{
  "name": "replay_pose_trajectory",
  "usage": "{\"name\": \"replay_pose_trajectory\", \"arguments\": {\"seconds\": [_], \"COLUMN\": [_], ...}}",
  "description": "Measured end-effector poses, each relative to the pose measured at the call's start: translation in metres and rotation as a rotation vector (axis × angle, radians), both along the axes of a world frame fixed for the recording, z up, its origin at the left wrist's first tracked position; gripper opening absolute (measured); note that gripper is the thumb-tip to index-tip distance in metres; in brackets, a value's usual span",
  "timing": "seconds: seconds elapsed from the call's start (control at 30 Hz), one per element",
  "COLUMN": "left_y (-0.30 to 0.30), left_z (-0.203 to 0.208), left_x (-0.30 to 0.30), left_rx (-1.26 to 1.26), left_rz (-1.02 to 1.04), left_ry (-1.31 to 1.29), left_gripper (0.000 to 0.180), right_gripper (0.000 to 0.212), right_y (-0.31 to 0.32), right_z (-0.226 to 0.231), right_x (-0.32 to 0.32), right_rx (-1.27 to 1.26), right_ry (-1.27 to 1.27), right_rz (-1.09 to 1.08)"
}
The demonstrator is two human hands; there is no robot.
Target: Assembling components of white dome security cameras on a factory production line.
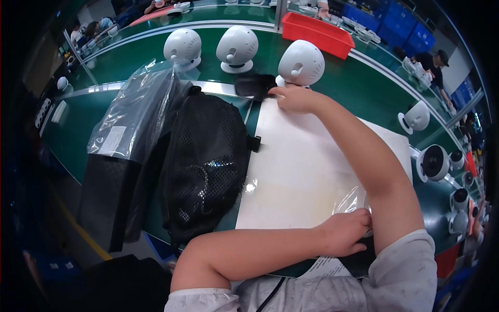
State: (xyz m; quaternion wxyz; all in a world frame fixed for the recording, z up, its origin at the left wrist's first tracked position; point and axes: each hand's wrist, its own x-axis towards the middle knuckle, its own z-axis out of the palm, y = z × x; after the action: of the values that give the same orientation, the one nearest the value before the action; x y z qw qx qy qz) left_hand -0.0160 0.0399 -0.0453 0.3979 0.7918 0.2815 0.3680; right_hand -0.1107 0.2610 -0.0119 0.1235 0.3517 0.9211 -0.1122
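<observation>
1. Basically, right hand [297, 100] reaches across to the far end of the white sheet [296, 156]; fingertips pinch the right edge of a dark flat thing [253, 86], blurred, exact kind unclear.
2. Dark flat thing sits near the sheet's far left corner, between the black mesh bag [208, 151] and the third white device [301, 62]; right hand is just in front of that device.
3. Left hand [343, 231] is at the near right part of the sheet; fingers bent, at some clear plastic [345, 203]; cannot tell if they pinch it.
4. Mesh bag lies left of the sheet; shiny bits show through the mesh; left of it, a black package [106, 190] partly in a clear bag [136, 112] with a pale label.
5. Beyond, on the green table [364, 78]: two more white devices [237, 48] and a red tray [318, 35]; further white devices [433, 162] along the right.
</observation>
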Motion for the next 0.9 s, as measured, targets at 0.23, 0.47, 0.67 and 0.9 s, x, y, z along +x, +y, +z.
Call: {"name": "replay_pose_trajectory", "arguments": {"seconds": [0.23, 0.47, 0.67, 0.9], "left_y": [0.001, -0.001, -0.001, 0.002], "left_z": [0.003, 0.001, -0.001, 0.0], "left_x": [-0.001, -0.002, 0.0, 0.0], "left_rx": [0.021, 0.039, 0.062, 0.081], "left_rz": [-0.01, 0.009, 0.018, 0.017], "left_ry": [0.015, 0.005, 0.005, 0.025], "left_gripper": [0.035, 0.035, 0.037, 0.038], "right_gripper": [0.051, 0.063, 0.056, 0.048], "right_y": [-0.031, -0.044, -0.035, -0.042], "right_z": [0.015, 0.022, 0.029, -0.005], "right_x": [0.043, 0.077, 0.096, 0.101], "right_rx": [0.016, -0.057, 0.012, 0.265], "right_ry": [0.018, 0.21, 0.443, 0.212], "right_rz": [0.207, 0.18, -0.008, 0.268]}}
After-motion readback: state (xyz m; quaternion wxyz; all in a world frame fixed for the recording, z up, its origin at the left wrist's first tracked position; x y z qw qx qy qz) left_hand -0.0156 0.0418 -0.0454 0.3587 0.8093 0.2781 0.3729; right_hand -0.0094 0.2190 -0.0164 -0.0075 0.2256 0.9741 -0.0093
